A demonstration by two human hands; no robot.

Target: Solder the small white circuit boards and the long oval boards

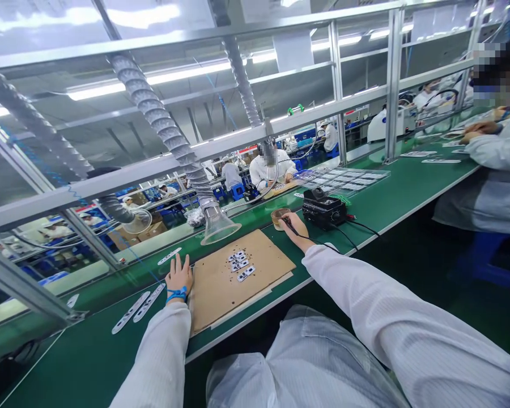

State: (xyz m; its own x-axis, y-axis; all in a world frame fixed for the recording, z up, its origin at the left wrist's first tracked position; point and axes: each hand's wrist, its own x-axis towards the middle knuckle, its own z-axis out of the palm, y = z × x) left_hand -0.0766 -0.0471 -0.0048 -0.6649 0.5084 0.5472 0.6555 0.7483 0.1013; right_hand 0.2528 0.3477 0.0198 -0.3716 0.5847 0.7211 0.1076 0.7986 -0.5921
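Note:
My left hand (179, 276), with a blue band at its wrist, lies at the left edge of a brown cardboard sheet (212, 300), fingers stretched out and holding nothing. My right hand (296, 229) is closed round the black handle of a soldering iron (289, 225). The iron's tip end is at a small round brownish pot (277, 215); whether it touches the pot I cannot tell. Several small white circuit boards (239, 264) with black parts lie on the cardboard, with tiny dark bits scattered around them.
A black soldering station (323, 208) with cables stands right of the pot. Behind it lies a clear tray (344, 180) of boards. A fume extraction funnel (219, 224) hangs over the cardboard's far edge. Long white strips (131, 313) lie at left. A co-worker (499, 141) sits at right.

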